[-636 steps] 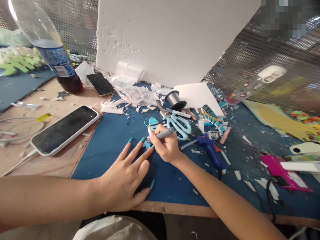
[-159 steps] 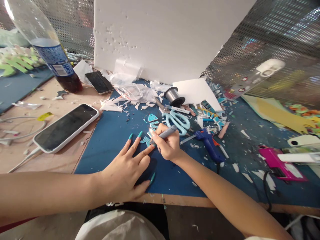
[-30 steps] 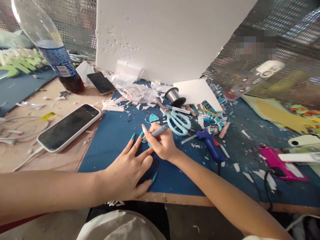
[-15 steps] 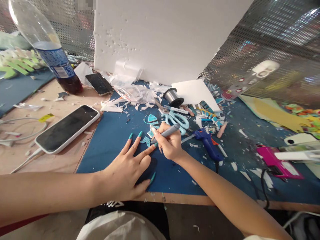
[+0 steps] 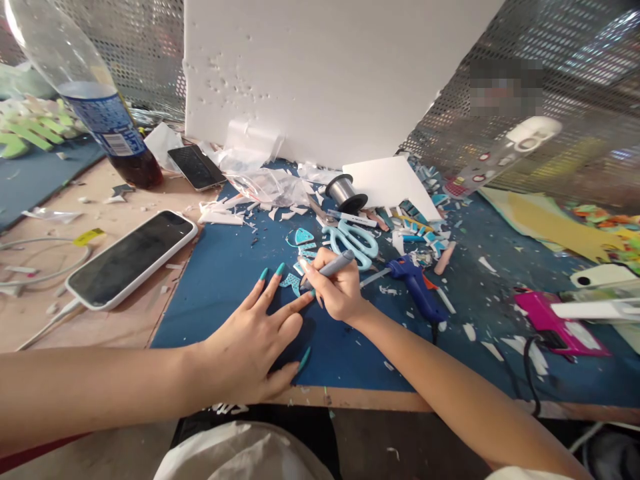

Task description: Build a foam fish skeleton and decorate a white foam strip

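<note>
"Where does the left hand sit?"

"Palm down near the front edge of the tabletop, fingers spread."

"And the right hand?"

"It pinches a grey pen, tip down by the left hand's fingertips. I can't tell whether the tip touches anything."

"What lies around that spot?"

"A dotted blue piece, just beside the left fingertips and partly hidden by the right hand. A rounded blue piece lies farther toward the back edge, apart from both hands."

"Anything near the right hand?"

"Light-blue scissors, just beyond it, handles toward the front edge. A blue glue gun lies on the side toward the right edge."

"And farther back?"

"A spool on its side, near the white board standing at the back edge."
</note>
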A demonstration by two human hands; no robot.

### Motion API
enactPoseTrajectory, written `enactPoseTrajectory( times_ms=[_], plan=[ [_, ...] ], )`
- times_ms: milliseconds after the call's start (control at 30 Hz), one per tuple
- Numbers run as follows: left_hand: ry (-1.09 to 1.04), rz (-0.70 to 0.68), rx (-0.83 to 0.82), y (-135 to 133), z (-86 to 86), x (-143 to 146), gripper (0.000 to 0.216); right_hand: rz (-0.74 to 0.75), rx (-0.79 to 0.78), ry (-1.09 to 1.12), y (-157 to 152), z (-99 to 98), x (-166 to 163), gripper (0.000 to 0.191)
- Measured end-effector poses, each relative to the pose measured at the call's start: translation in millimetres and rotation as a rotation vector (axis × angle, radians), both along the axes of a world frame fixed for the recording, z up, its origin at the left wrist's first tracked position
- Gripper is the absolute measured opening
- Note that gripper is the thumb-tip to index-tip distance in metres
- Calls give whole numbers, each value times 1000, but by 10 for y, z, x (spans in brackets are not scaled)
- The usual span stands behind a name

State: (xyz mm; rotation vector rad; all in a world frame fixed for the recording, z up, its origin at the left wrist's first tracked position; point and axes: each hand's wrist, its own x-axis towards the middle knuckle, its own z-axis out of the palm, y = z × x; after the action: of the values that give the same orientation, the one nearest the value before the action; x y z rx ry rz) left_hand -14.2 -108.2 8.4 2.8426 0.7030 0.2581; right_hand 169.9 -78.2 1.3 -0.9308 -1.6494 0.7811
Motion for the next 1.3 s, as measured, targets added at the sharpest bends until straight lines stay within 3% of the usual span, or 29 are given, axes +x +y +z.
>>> enactPoseTrajectory(
  times_ms=[1300],
  plan=[
    [6, 0, 38, 5, -28, 3, 36, 33, 25, -50, -12, 21, -22, 37]
  ],
)
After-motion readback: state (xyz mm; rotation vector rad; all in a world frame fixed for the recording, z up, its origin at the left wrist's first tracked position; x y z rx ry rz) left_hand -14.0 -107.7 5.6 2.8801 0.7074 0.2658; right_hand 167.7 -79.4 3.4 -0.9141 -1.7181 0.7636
